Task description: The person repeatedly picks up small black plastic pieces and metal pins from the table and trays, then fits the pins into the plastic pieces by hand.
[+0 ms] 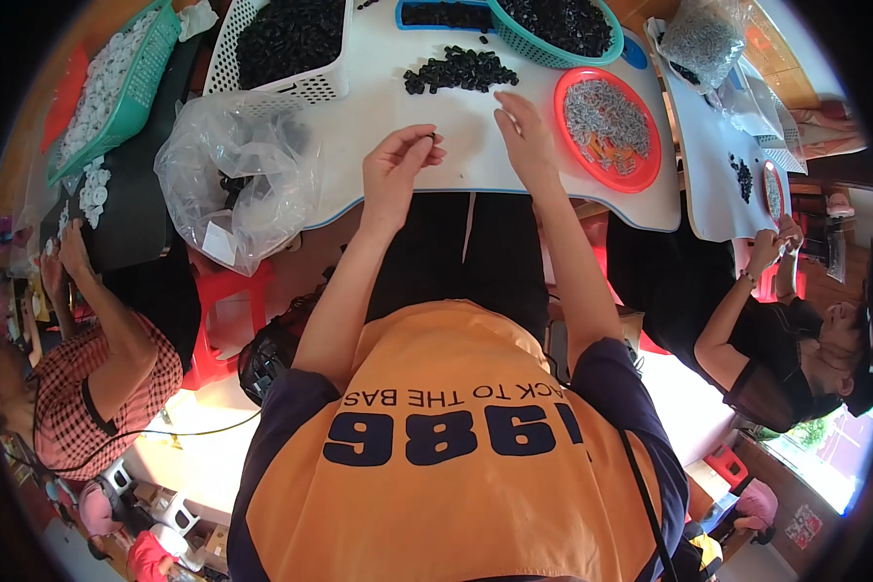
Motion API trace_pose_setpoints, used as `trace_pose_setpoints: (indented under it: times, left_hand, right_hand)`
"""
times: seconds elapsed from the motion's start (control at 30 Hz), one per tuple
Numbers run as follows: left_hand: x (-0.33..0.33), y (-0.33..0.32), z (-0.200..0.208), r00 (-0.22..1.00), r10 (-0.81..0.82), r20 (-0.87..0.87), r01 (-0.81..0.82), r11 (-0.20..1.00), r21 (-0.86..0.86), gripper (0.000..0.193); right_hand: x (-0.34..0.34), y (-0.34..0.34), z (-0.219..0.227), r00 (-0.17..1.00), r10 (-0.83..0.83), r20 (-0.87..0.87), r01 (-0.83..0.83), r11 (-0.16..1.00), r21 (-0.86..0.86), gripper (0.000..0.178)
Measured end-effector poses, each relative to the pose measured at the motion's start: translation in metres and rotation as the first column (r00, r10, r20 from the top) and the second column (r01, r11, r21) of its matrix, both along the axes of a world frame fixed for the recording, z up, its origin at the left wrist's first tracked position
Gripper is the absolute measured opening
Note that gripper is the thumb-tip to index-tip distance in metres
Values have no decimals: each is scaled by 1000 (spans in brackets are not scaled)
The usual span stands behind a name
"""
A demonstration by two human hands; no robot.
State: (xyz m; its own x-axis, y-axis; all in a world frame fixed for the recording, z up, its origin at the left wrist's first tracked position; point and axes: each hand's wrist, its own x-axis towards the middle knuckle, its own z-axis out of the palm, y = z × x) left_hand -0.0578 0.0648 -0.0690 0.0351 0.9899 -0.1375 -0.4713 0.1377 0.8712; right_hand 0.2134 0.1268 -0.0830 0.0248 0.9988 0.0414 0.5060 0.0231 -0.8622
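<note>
Over the white table (359, 136), my left hand (398, 167) is closed, its fingertips pinching a small black piece (433, 138) that is mostly hidden by the fingers. To its right is my right hand (527, 145), with the fingers apart and nothing visible in them. Just beyond its fingertips lies a loose heap of small black parts (461, 71). A round red tray (559, 121) of small silvery metal pieces, with some orange showing among them, stands close to the right of that hand.
A white perforated basket (301, 85) and a green basket (519, 41) hold black parts at the back, with a blue tray (403, 21) between them. A clear plastic bag (233, 184) sits at the table's left. Co-workers sit at tables on both sides.
</note>
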Motion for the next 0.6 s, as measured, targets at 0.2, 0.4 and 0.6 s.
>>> trace_pose_setpoints:
  times: [0.2,0.4,0.6]
  left_hand:
    - [-37,54,-48,954,122,-273,-117,993,32,26]
    - [-55,85,-69,949,76,-306,-61,996,58,24]
    - [-74,102,-81,951,85,-296,-68,995,67,23]
  right_hand:
    - [-17,127,-46,860,-81,504,-154,900,408,50]
    - [-36,230,-87,733,-9,680,-309,887,344,61]
    - [-57,227,-109,658,31,753,-334,908,255,70]
